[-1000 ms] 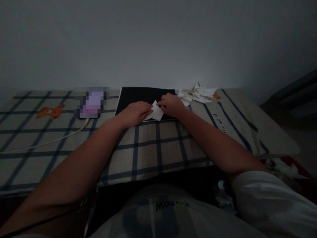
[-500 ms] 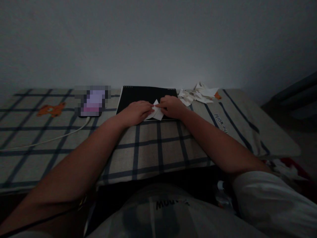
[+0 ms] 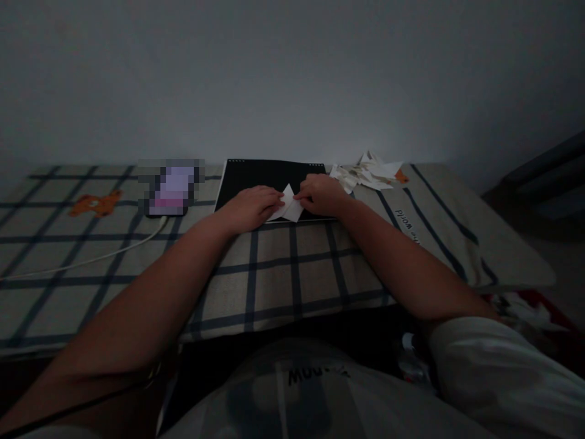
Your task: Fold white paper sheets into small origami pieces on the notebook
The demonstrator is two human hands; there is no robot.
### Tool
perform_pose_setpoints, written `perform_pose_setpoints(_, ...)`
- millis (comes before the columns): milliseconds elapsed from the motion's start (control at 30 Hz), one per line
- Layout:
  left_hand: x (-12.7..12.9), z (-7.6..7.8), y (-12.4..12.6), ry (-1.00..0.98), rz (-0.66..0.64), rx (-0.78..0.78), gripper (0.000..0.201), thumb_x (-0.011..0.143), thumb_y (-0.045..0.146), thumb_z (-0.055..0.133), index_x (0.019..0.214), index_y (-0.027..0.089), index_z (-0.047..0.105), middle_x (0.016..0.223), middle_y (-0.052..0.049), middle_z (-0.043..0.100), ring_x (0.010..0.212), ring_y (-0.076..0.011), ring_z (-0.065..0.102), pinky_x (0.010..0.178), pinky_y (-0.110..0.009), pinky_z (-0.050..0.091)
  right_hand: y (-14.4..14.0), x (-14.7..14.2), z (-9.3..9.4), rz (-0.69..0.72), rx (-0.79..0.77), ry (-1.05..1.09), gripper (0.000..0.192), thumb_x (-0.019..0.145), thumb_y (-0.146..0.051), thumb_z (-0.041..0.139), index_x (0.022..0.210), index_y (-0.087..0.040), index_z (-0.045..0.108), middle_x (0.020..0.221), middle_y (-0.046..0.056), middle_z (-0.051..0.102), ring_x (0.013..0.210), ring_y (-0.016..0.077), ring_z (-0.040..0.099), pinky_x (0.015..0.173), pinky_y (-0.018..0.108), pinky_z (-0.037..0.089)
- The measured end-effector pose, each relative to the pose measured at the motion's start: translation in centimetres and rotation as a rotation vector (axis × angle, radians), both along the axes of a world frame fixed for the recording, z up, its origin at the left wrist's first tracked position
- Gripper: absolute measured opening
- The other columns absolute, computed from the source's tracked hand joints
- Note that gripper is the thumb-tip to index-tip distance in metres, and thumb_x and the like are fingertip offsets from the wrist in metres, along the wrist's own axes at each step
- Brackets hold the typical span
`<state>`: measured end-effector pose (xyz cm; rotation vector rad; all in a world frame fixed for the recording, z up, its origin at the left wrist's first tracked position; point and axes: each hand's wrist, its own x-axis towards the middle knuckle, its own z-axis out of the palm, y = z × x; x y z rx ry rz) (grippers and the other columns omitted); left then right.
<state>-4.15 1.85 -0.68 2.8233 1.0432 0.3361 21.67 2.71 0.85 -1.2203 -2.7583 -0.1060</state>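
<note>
Lying between both hands, a small white folded paper [image 3: 289,206] rests on the near edge of a black pad [image 3: 269,178], its pointed peak toward the wall and its longer side running left to right. The left hand [image 3: 250,207] presses flat on the paper's left flap, fingers closed down on it; the right hand [image 3: 321,194] pinches the right side near the peak. Both hands touch it, neither clearly nearer. The pad sits on a checked cloth surface [image 3: 292,268], close to the wall. Just right of the pad lies a heap of paper scraps [image 3: 365,172]; left of it, a phone [image 3: 170,192] with a white cable [image 3: 91,259]. Open cloth lies toward the person.
</note>
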Motion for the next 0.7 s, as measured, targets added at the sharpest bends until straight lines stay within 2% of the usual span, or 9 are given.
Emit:
perform_pose_setpoints(233, -0.3, 0.2, -0.1, 0.001, -0.020, 0.025, 0.051, 0.113, 0.045, 0.040, 0.135, 0.020, 0.079, 0.149, -0.015, 0.071, 0.138, -0.0320, 0.063, 0.119, -0.052, 0.049, -0.5, 0.1, -0.7, -0.041, 0.089, -0.002, 0.041, 0.108, -0.036, 0.053, 0.131, -0.022, 0.083, 0.120, 0.016, 0.075, 0.111, 0.0340, 0.057, 0.086, 0.043, 0.035)
perform_pose_setpoints(433, 0.0, 0.5, -0.4, -0.005, -0.033, 0.043, 0.048, 0.112, 0.046, 0.044, 0.131, 0.024, 0.082, 0.138, -0.013, 0.075, 0.128, -0.0315, 0.065, 0.115, -0.051, 0.050, 0.3, -0.5, -1.5, -0.106, 0.141, 0.114, 0.038, 0.111, -0.034, 0.051, 0.110, -0.022, 0.088, 0.117, 0.015, 0.072, 0.111, 0.0327, 0.054, 0.087, 0.043, 0.034)
perform_pose_setpoints(567, 0.4, 0.8, -0.8, -0.004, -0.043, 0.056, 0.046, 0.112, 0.046, 0.045, 0.126, 0.023, 0.083, 0.126, -0.013, 0.077, 0.121, -0.0312, 0.066, 0.111, -0.050, 0.052, 0.6, -1.0, -1.7, -0.109, 0.113, 0.128, 0.033, 0.109, -0.033, 0.056, 0.111, -0.026, 0.088, 0.113, 0.013, 0.073, 0.108, 0.0314, 0.054, 0.085, 0.042, 0.034)
perform_pose_setpoints(700, 0.7, 0.5, -0.8, -0.057, -0.079, 0.054, 0.044, 0.111, 0.043, 0.047, 0.127, 0.021, 0.081, 0.143, -0.014, 0.073, 0.136, -0.0318, 0.063, 0.120, -0.052, 0.048, 0.6, -1.1, -1.7, -0.129, 0.073, 0.139, 0.032, 0.110, -0.033, 0.057, 0.114, -0.025, 0.088, 0.116, 0.014, 0.074, 0.109, 0.0316, 0.054, 0.083, 0.041, 0.034)
